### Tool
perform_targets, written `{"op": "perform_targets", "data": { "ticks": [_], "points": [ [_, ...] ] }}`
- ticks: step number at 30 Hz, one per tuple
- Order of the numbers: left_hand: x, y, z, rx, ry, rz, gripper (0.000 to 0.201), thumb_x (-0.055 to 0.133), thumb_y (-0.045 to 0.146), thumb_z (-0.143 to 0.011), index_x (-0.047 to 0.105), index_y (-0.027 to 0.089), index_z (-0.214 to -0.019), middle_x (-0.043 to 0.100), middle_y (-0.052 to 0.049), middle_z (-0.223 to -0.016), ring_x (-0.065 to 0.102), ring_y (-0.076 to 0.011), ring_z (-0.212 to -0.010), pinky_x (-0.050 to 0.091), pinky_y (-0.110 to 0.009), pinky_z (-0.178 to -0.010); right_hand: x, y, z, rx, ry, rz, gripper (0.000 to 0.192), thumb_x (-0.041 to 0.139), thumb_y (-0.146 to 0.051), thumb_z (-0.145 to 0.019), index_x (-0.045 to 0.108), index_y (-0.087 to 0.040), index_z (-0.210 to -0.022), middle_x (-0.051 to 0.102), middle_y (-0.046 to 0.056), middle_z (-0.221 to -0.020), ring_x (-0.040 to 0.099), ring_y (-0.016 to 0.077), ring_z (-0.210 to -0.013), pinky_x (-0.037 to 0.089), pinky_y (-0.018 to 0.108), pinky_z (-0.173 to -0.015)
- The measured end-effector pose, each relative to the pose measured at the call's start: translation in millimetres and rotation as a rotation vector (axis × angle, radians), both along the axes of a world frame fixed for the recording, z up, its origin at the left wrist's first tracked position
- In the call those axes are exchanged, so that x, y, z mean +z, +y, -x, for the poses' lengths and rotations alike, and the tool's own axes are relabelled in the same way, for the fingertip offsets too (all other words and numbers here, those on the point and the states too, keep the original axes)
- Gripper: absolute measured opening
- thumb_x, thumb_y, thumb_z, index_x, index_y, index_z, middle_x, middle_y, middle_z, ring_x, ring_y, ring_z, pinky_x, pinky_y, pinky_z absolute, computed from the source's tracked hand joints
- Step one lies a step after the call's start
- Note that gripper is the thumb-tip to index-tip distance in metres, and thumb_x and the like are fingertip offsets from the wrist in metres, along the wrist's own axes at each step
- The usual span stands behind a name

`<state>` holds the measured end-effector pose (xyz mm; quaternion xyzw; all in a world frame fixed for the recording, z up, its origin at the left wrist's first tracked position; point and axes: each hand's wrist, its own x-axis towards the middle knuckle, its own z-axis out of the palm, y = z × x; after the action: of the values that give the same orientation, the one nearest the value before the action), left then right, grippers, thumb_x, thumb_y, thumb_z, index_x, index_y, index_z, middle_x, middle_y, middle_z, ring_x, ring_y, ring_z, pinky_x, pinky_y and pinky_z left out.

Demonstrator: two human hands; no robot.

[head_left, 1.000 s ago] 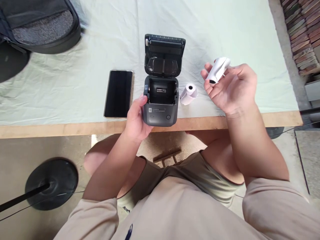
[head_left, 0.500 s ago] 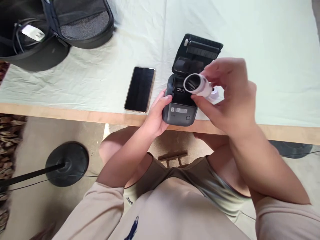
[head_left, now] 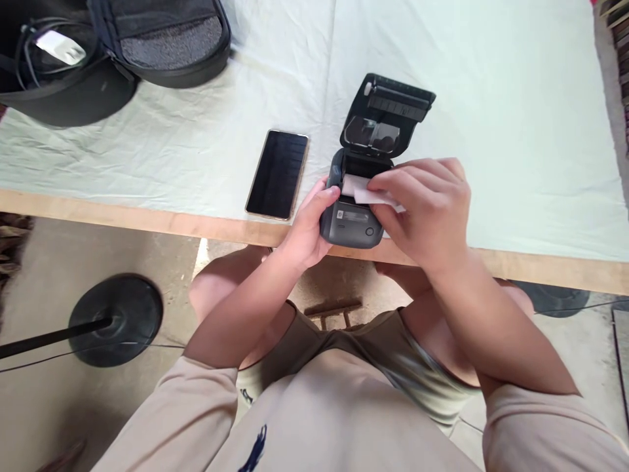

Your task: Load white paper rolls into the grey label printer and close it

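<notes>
A wooden-edged table (head_left: 147,219) under pale green cloth (head_left: 515,131) stands over a bare concrete floor (head_left: 49,406).

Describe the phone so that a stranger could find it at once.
On the table's pale green cloth, look near the wooden front edge. The phone lies flat just left of the open grey printer, untouched, the only thin black glossy slab there.

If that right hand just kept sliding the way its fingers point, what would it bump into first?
The right hand points leftward, its fingertips on the white paper roll in the open printer. Straight on, it would likely meet the left hand gripping the printer's far side, though depth is hard to judge.
</notes>
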<state>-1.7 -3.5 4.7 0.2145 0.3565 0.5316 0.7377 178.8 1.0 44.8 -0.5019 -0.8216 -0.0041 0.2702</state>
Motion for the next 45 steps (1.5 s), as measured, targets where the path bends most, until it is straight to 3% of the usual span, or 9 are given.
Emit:
{"op": "perform_targets", "data": {
  "ticks": [7,10,14,17,24,31,36,41,45],
  "points": [
    [-4.0,0.3,5.0,-0.014,-0.01,-0.045,0.036,0.1,0.035,-0.083,0.08,0.023,-0.111,0.085,0.001,-0.102,0.084,-0.0176,-0.096,0.067,-0.027,-0.087,-3.8,-13.8,3.7,0.22,0.134,-0.006,0.024,0.068,-0.048,-0.117,0.082,-0.033,-0.104,0.091,0.004,-0.108,0.085,0.0335,-0.121,0.056,0.055,-0.106],
    [-7.0,1.0,5.8,-0.033,-0.031,-0.07,0.047,0.105,0.031,-0.074,0.08,0.022,-0.113,0.086,0.002,-0.1,0.083,-0.0162,-0.089,0.068,-0.028,-0.086,-2.2,-4.2,-5.5,0.174,0.282,-0.064,0.028,0.063,-0.051,-0.117,0.076,-0.032,-0.101,0.087,0.005,-0.105,0.085,0.0324,-0.114,0.062,0.055,-0.106],
    [-12.4,3.6,5.9,-0.059,-0.013,-0.084,0.064,0.109,0.031,-0.062,0.077,0.024,-0.117,0.085,0.002,-0.097,0.085,-0.0223,-0.091,0.07,-0.034,-0.084,-15.9,25.7,-22.0,0.098,0.549,-0.173,0.05,0.064,-0.07,-0.11,0.062,-0.036,-0.147,0.069,0.009,-0.163,0.067,0.0364,-0.158,0.064,0.057,-0.111],
    [-14.8,5.2,6.4,-0.075,0.012,-0.097,0.063,0.107,0.029,-0.062,0.076,0.025,-0.116,0.085,0.002,-0.098,0.086,-0.0242,-0.093,0.07,-0.036,-0.084,-27.4,42.0,-32.5,0.222,0.636,-0.065,0.067,0.058,-0.075,-0.112,0.043,-0.042,-0.168,0.067,0.007,-0.169,0.068,0.0332,-0.16,0.061,0.056,-0.116],
    [-16.1,3.4,6.4,-0.065,0.016,-0.115,0.07,0.113,0.039,-0.057,0.075,0.027,-0.115,0.084,0.004,-0.096,0.084,-0.0221,-0.085,0.068,-0.033,-0.078,-18.1,32.9,-38.1,0.239,0.579,-0.019,0.037,0.064,-0.049,-0.117,0.071,-0.03,-0.148,0.083,0.01,-0.143,0.081,0.0309,-0.135,0.068,0.049,-0.104],
    [-12.0,-1.5,5.9,-0.069,-0.001,-0.111,0.07,0.109,0.053,-0.068,0.077,0.027,-0.124,0.087,-0.005,-0.11,0.087,-0.0443,-0.126,0.073,-0.051,-0.096,-1.6,13.8,-22.3,0.277,0.32,0.201,0.048,0.072,-0.031,-0.106,0.068,-0.033,-0.153,0.075,0.01,-0.16,0.066,0.0383,-0.162,0.065,0.062,-0.127],
    [-10.9,-0.3,5.0,-0.053,0.022,-0.068,0.048,0.101,0.055,-0.078,0.077,0.025,-0.108,0.088,-0.007,-0.111,0.087,-0.0406,-0.127,0.074,-0.046,-0.097,9.6,5.6,-16.1,0.31,0.272,0.15,0.045,0.072,-0.034,-0.109,0.067,-0.034,-0.154,0.074,0.01,-0.156,0.07,0.0376,-0.155,0.065,0.059,-0.127],
    [-2.9,-0.8,1.5,-0.034,0.001,0.024,0.029,0.084,0.044,-0.097,0.078,0.024,-0.117,0.089,-0.008,-0.115,0.084,-0.0399,-0.138,0.074,-0.047,-0.105,8.8,6.3,-20.2,0.299,0.199,0.121,0.042,0.07,-0.038,-0.112,0.068,-0.034,-0.154,0.075,0.011,-0.155,0.073,0.0368,-0.15,0.066,0.056,-0.124],
    [5.1,1.8,-2.3,-0.005,-0.089,0.117,0.042,0.05,0.051,-0.119,0.078,0.021,-0.111,0.088,-0.011,-0.106,0.08,-0.0395,-0.146,0.072,-0.049,-0.114,7.4,6.6,-25.2,0.239,0.161,0.123,0.042,0.063,-0.045,-0.115,0.072,-0.035,-0.154,0.071,0.012,-0.161,0.069,0.0402,-0.155,0.065,0.062,-0.126]
  ]
}}
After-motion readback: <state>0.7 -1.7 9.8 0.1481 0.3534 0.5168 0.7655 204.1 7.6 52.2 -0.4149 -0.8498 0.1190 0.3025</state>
